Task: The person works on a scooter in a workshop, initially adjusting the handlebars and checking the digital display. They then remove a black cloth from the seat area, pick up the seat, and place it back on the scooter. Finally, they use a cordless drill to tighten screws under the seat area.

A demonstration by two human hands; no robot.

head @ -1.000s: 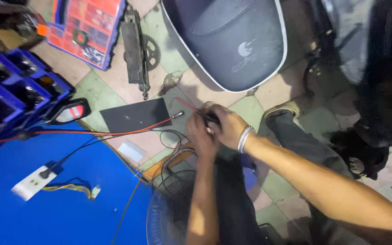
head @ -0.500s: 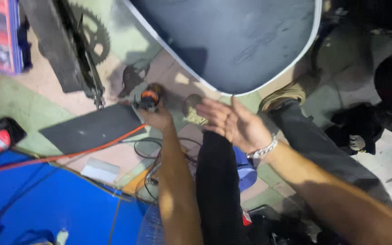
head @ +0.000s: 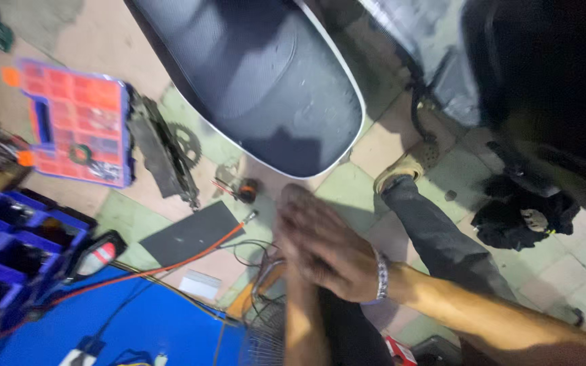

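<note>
Now your hands sit blurred together over the tiled floor: your left hand lies mostly behind your right hand, fingers stretched flat, gripping nothing I can make out. Left of them, the orange-and-black part lies loose, beside the red wire, below the scooter seat's edge.

The scene is dim and unevenly lit, with a cool bluish cast. Motion blur smears the whole frame, worst at the two hands, whose fingers run together so their outlines cannot be told apart. The dark scooter seat carries a soft sheen across its top, perhaps from a lamp overhead. The upper right corner sinks into near black. The orange parts box looks oversaturated, and the blue surface glows brightest.
</note>
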